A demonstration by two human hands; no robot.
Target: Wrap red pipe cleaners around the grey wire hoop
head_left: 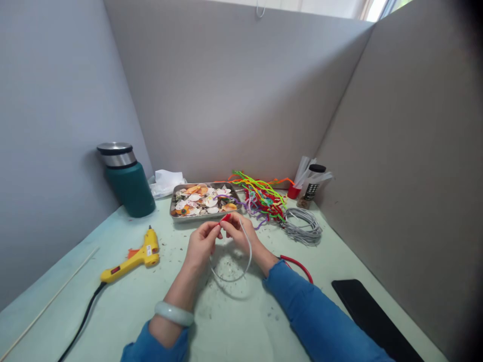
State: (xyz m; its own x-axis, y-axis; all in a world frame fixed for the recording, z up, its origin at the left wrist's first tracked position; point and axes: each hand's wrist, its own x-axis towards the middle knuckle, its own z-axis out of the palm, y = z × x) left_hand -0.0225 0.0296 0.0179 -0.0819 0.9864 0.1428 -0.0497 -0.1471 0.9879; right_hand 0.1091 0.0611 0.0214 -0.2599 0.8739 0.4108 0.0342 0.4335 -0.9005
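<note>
My left hand (202, 242) and my right hand (238, 232) meet above the middle of the table, fingers pinched together. Between them they hold a small red piece (225, 217), probably a pipe cleaner end, against a thin grey wire loop (247, 254) that curves down and back under my hands. A pale bangle (174, 312) sits on my left wrist. Both sleeves are blue.
A metal tray (173, 203) of shells stands behind my hands, a pile of coloured pipe cleaners (262, 197) and a grey wire coil (302, 226) to its right. A yellow glue gun (132, 259) lies left, near a green flask (127, 182). Red-handled tool (300, 266) and black phone (372, 319) right.
</note>
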